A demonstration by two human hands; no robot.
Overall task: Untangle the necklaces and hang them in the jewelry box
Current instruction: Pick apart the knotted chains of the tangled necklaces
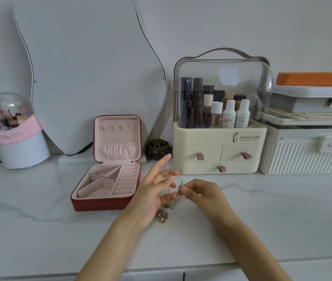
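Untangling underway: right hand (198,192) pinches the necklaces (178,190), left hand (157,191) spread open under chains; next, tease strands apart.

A tangle of thin silver and gold-toned chain necklaces (176,187) is hanging between the two hands above the white marble counter, a strand running up towards the left fingertips, its knotted middle sitting at the right fingertips. Its lower end, a cluster of rose-gold beads and charms (162,214), is resting on the counter. Just to the left, a square dark-red jewelry box with pale pink lining (108,187) is standing open, lid upright, its small hooks and divided compartments bare.
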